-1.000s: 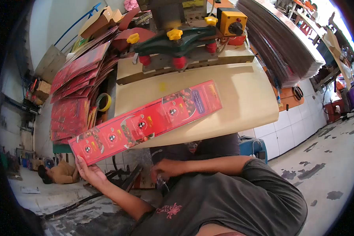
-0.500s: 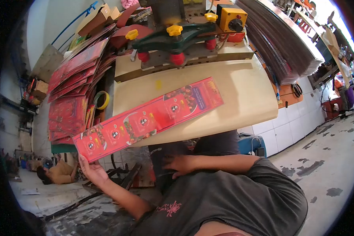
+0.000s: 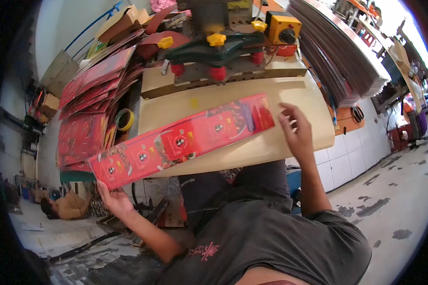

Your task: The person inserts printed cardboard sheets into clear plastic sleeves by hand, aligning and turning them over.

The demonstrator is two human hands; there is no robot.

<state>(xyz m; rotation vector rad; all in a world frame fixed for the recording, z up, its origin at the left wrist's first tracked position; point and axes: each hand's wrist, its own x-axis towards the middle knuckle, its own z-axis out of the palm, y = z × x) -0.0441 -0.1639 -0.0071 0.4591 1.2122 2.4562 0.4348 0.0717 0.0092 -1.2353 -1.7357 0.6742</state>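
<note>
A long red printed strip [image 3: 178,141], with food pictures and round logos on it, lies slantwise over the cream worktop [image 3: 304,107]. Its lower left end sticks out past the worktop's edge, pinched at the corner by my left hand [image 3: 115,200]. My right hand [image 3: 297,132] hovers just off the strip's right end, fingers apart and loosely bent, with nothing in them. Behind the strip stands a machine with a dark green clamp bar [image 3: 199,56], yellow knobs and red feet.
Piles of red printed sheets [image 3: 83,137] lean at the left, next to a yellow tape roll [image 3: 124,119]. A tall stack of boards [image 3: 337,57] stands at the right, near a yellow control box [image 3: 283,27]. Another person [image 3: 69,205] is in the far left background.
My right hand has risen from my lap to beside the strip's right end. My left hand keeps its hold on the corner, and the strip has hardly moved.
</note>
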